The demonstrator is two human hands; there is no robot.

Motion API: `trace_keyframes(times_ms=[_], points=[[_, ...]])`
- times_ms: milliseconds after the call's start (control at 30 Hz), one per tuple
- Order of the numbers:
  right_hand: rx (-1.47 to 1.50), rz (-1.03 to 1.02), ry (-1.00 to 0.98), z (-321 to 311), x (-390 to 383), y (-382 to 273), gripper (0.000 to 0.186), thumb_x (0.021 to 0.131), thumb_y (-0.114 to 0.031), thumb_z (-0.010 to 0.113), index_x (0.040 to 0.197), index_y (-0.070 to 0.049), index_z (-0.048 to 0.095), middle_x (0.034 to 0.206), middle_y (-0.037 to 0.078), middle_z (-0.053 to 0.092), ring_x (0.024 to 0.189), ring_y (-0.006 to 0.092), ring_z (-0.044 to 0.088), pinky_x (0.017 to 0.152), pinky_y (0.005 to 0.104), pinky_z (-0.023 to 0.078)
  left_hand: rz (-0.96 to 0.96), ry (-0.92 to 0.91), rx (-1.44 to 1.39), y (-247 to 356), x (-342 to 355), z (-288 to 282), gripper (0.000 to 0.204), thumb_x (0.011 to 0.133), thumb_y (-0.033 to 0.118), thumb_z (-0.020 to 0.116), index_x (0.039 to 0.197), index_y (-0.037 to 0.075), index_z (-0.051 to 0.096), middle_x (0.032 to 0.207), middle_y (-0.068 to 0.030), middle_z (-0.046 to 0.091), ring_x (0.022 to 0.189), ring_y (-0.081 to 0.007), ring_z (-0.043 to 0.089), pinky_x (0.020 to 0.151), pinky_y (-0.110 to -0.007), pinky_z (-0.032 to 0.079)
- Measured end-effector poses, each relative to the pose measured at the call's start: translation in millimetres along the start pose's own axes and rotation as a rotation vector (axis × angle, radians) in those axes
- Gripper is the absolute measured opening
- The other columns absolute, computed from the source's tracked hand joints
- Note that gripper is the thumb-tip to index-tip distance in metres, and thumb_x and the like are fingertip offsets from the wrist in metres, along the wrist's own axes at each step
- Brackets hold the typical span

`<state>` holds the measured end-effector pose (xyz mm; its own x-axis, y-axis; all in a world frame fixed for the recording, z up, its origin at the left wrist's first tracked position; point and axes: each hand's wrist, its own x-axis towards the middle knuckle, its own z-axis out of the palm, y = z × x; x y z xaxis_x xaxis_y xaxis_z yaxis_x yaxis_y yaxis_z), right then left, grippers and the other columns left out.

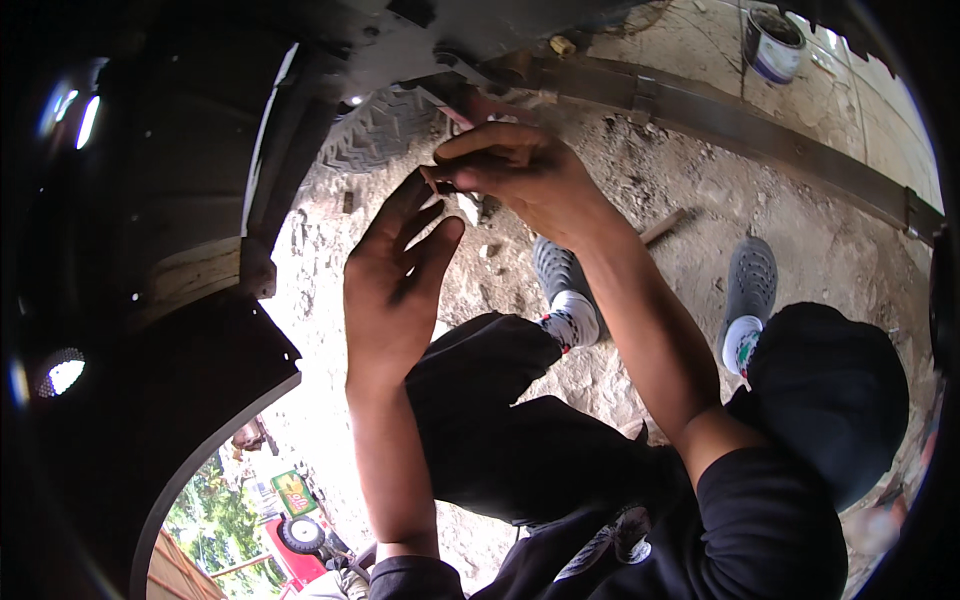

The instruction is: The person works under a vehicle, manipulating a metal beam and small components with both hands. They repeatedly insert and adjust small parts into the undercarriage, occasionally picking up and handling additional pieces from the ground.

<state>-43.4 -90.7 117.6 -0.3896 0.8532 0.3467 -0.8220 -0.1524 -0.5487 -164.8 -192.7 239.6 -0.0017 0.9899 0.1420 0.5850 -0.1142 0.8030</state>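
Under the dark vehicle body, my two hands are raised close together. Thumb and fingers of my right hand (530, 180) are pinched at a thin, rusty brown piece (429, 181), too small to name more exactly. My left hand (390, 275) is just below and to the left of it. Its fingers stretch upward, the tips at or touching the rusty piece, and its thumb stands apart from them. Part of the piece is hidden behind my fingers.
Black body panels (130, 220) fill the left side. Beyond my hands lies a chunky-treaded tyre (375, 130). A long metal beam (720, 120) crosses the far right, with a paint can (774, 48) behind it. A wooden stick (662, 226) and stones (488, 251) lie on the dirt near my shoes.
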Motion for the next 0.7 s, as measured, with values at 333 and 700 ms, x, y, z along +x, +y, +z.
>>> trace_keyframes(times_ms=[333,700], points=[[-0.113,-0.025,-0.059,-9,-7,-21,0.039,0.085,0.006,0.077,0.122,0.004,0.068,0.11,0.014,0.074,0.105,0.0239,0.073,0.089,0.0318,0.059,0.077,0.04,0.071,-7,15,2,0.025,0.092,0.0,0.074,0.116,-0.001,0.068,0.103,-0.0118,0.076,0.099,-0.017,0.074,0.089,-0.03,0.056],[0.048,-0.083,-0.046,-15,-10,-9,0.048,0.086,0.008,0.074,0.132,0.002,0.063,0.117,0.014,0.073,0.108,0.0229,0.072,0.089,0.0299,0.058,0.286,0.12,0.506,-6,15,-2,0.031,0.081,0.0,0.08,0.111,0.005,0.078,0.097,-0.0109,0.074,0.083,-0.023,0.074,0.075,-0.033,0.058]])
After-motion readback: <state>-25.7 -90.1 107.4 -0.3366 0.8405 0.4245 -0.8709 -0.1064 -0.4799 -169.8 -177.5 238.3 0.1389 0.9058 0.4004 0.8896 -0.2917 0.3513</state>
